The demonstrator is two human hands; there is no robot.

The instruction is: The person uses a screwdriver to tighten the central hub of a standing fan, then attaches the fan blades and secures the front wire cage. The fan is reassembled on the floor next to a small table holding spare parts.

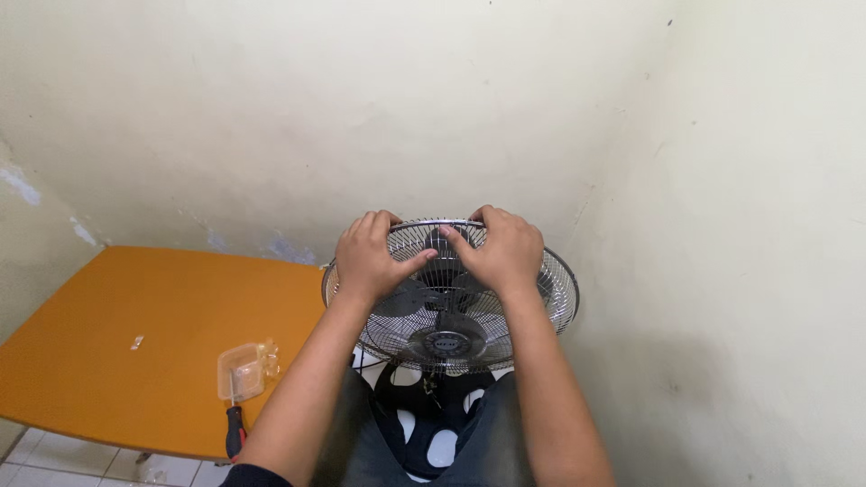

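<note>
Both hands on fan grille's top rim.
Left hand and right hand fingers curl over the wire fan grille, thumbs pressing its front; screwdriver lies on orange bench, well left.

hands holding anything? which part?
Both. The left hand and right hand grip the fan by the far top edge of its wire grille, fingers curled over the rim, thumbs pressed on the front wires.

Plain home corner (scuffed cream walls), orange table, tiled floor.
</note>
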